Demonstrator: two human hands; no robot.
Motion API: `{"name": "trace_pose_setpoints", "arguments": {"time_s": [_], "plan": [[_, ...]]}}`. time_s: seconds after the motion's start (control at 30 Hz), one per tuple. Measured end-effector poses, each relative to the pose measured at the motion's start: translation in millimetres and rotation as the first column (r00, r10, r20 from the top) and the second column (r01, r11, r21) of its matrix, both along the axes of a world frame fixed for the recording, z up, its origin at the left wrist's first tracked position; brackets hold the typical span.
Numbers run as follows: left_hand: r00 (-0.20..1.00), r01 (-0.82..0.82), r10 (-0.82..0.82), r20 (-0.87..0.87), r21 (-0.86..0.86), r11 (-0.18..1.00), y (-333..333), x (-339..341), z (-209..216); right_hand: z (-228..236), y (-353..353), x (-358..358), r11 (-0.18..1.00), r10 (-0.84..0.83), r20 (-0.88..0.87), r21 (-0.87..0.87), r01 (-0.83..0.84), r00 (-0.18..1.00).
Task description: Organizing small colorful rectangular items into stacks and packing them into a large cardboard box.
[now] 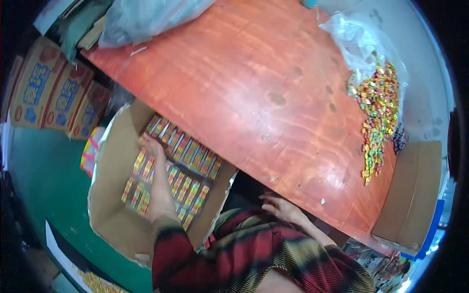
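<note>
My left hand reaches down into a large open cardboard box. Inside the box lie rows of small packs in clear wrapping, filled with red, yellow and green pieces. The fingers are at the far left end of these rows, too small and blurred to show whether they grip a pack. Beside the table's near edge, my right hand has its fingers loosely stretched out and apart, with nothing seen in it. Both arms wear red, black and yellow plaid sleeves.
An orange-red table borders the box. A heap of shiny wrapped pieces spills from a clear plastic bag at its right. Another cardboard box stands by the right corner. Stacked cartons are at the far left, above green floor.
</note>
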State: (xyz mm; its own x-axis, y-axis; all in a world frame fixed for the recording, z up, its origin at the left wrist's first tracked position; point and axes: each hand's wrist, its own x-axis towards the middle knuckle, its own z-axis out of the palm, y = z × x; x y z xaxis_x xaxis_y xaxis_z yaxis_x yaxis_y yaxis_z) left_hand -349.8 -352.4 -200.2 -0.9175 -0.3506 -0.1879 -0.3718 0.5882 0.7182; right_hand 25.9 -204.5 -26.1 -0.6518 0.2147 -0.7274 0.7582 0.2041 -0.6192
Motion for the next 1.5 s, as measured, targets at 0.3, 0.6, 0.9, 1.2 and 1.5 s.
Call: {"name": "trace_pose_setpoints", "arguments": {"time_s": [0.3, 0.6, 0.9, 1.2, 1.5], "plan": [[0.983, 0.058, -0.049, -0.178, 0.047, 0.997, -26, -18, -52, 14, -4, -5, 0.998, 0.060, -0.087, 0.014, -0.059, 0.994], [0.939, 0.056, 0.156, -0.307, 0.583, 0.811, -65, -50, -60, 6, -10, 27, 0.992, 0.095, -0.301, 0.104, -0.067, 0.949], [0.635, 0.125, -0.248, -0.731, -0.220, 0.967, 23, 49, 176, 82, 56, 135, 0.823, -0.322, -0.696, 0.129, 0.553, 0.641], [-0.599, 0.724, -0.687, -0.411, -0.645, -0.246, 178, 295, 217, 4, 282, 269, -0.223, -0.538, -0.633, 0.743, 0.631, 0.556], [-0.849, 0.458, -0.521, -0.089, -0.616, -0.641, 322, 467, 193, -4, 326, 233, -0.029, -0.586, -0.474, 0.823, 0.568, 0.657]]}}
